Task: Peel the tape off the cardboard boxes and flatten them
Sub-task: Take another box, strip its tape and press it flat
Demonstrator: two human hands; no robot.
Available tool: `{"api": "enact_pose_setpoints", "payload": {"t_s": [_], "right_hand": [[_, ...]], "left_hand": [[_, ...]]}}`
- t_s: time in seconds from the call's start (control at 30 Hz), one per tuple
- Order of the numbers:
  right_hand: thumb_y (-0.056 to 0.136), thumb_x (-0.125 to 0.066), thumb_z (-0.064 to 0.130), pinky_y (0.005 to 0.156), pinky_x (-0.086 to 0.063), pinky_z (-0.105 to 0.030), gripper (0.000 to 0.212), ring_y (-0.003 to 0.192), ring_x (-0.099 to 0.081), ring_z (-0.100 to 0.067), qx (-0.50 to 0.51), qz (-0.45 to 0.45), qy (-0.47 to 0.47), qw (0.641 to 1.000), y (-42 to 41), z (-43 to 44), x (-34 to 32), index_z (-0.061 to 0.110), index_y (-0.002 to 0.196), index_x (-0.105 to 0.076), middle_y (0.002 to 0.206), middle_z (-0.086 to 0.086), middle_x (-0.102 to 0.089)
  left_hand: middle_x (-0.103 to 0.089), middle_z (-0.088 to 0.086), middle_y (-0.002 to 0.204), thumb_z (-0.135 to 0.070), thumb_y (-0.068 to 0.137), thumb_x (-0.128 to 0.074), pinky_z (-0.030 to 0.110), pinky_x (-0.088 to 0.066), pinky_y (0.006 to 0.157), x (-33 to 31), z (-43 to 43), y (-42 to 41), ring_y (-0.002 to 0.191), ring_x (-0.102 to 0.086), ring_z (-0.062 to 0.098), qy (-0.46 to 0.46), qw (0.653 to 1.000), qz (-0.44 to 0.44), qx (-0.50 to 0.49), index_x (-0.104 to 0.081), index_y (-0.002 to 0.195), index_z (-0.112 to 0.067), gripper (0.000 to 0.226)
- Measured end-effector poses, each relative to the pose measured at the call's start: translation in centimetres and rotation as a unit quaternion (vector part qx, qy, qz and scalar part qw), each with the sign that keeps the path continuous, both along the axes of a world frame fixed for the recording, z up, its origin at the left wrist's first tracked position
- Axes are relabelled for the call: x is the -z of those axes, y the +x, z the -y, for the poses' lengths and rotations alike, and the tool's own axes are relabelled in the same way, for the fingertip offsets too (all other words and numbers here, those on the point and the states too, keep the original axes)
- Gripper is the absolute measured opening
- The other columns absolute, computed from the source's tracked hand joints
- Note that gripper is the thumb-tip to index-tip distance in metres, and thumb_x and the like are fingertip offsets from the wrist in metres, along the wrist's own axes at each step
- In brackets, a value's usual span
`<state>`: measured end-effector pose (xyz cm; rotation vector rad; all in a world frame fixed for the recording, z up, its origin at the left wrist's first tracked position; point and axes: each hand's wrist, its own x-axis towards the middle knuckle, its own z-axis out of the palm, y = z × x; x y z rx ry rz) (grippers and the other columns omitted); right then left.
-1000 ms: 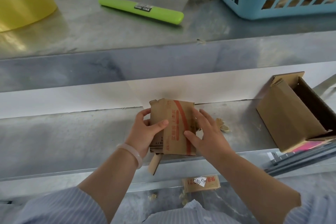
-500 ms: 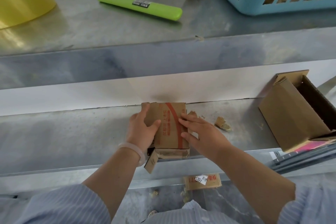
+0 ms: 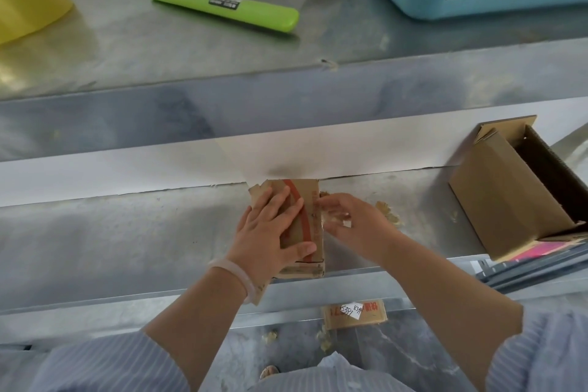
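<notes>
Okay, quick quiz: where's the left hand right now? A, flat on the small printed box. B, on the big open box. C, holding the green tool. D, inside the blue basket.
A: the left hand lies with straight fingers on the small printed box, which sits on the lower shelf.

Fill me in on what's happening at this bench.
A person is flattening a small brown cardboard box with a red stripe on the lower metal shelf. The left hand presses flat on top of it. The right hand is at its right edge, too blurred to tell whether it pinches tape. A larger open brown cardboard box lies on its side to the right, not yet flattened.
</notes>
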<state>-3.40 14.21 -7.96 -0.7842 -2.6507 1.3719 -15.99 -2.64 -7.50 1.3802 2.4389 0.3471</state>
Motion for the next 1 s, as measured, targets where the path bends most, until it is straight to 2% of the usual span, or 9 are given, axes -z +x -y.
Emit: {"api": "enact_pose_setpoints", "payload": {"t_s": [0.13,0.27,0.37,0.43,0.53,0.67,0.8,1.0], "right_hand": [[0.09,-0.064,0.023,0.092,-0.048,-0.028,0.023,0.097,-0.058,0.0,0.028,0.003,-0.015,0.999,-0.7,-0.2,-0.5,0.035,0.107,-0.055,0.1,0.018,-0.062],[0.092,-0.061,0.033,0.08,-0.043,-0.023,0.017,0.092,-0.056,-0.007,0.05,0.055,0.01,0.997,-1.7,-0.2,-1.0,0.029,0.108,-0.057,0.095,0.016,-0.058],[0.093,-0.06,0.034,0.074,-0.042,-0.021,0.013,0.085,-0.056,-0.007,0.055,0.073,0.027,0.995,-1.8,-0.4,-1.2,0.027,0.104,-0.063,0.089,0.014,-0.059],[0.093,-0.06,0.032,0.073,-0.044,-0.022,0.008,0.081,-0.059,-0.008,0.06,0.068,0.02,0.996,-1.8,-0.5,-1.2,0.028,0.098,-0.066,0.087,0.013,-0.062],[0.092,-0.062,0.028,0.073,-0.045,-0.024,0.004,0.086,-0.062,-0.01,0.056,0.059,0.035,0.996,-2.3,-0.5,-1.0,0.028,0.088,-0.064,0.092,0.008,-0.066],[0.096,-0.055,0.022,0.073,-0.043,-0.026,0.006,0.087,-0.057,-0.014,0.032,0.069,0.069,0.995,-2.6,-0.1,-1.1,0.022,0.091,-0.058,0.098,0.003,-0.06],[0.098,-0.046,0.018,0.076,-0.046,-0.031,0.009,0.085,-0.053,-0.016,-0.017,0.049,0.123,0.991,-2.1,0.0,-1.3,0.018,0.092,-0.053,0.098,0.001,-0.055],[0.095,-0.049,0.012,0.074,-0.034,-0.026,0.007,0.086,-0.045,-0.014,-0.066,-0.027,0.178,0.981,-1.0,0.1,-0.3,0.011,0.089,-0.053,0.092,0.003,-0.05]], "left_hand": [[0.007,-0.02,0.159,-0.087,0.066,-0.021,0.04,0.005,0.119,-0.2,-0.2,0.2,0.143,0.021,0.004,-0.013,1.0,-0.009,-0.009,-0.008,0.149,-0.048,0.093],[0.005,-0.02,0.159,-0.08,0.076,-0.04,0.045,0.005,0.119,-0.5,-0.4,0.5,0.144,0.019,0.005,-0.018,1.0,-0.008,-0.023,-0.01,0.149,-0.048,0.085],[0.007,-0.02,0.158,-0.077,0.078,-0.043,0.045,0.006,0.119,-0.6,-0.5,0.5,0.144,0.019,0.005,-0.023,0.999,-0.013,-0.029,-0.007,0.148,-0.048,0.085],[0.007,-0.02,0.158,-0.078,0.077,-0.043,0.045,0.006,0.119,-0.5,-0.5,0.5,0.144,0.02,0.005,-0.024,0.999,-0.013,-0.027,-0.006,0.148,-0.049,0.085],[0.008,-0.021,0.158,-0.079,0.076,-0.041,0.045,0.007,0.119,-0.6,-0.6,0.5,0.143,0.02,0.005,-0.031,0.999,-0.018,-0.026,-0.005,0.148,-0.049,0.086],[0.006,-0.021,0.158,-0.08,0.075,-0.043,0.047,0.007,0.119,-0.9,-0.6,0.7,0.144,0.017,0.005,-0.032,0.999,-0.02,-0.035,-0.007,0.148,-0.049,0.087],[0.004,-0.023,0.157,-0.082,0.073,-0.042,0.051,0.006,0.118,-1.1,-0.6,0.9,0.144,0.015,0.004,-0.041,0.998,-0.033,-0.045,-0.007,0.147,-0.051,0.088],[0.003,-0.024,0.157,-0.084,0.071,-0.041,0.056,0.007,0.116,-1.3,-0.7,1.1,0.144,0.013,0.004,-0.048,0.996,-0.04,-0.055,-0.007,0.146,-0.053,0.088]]}}
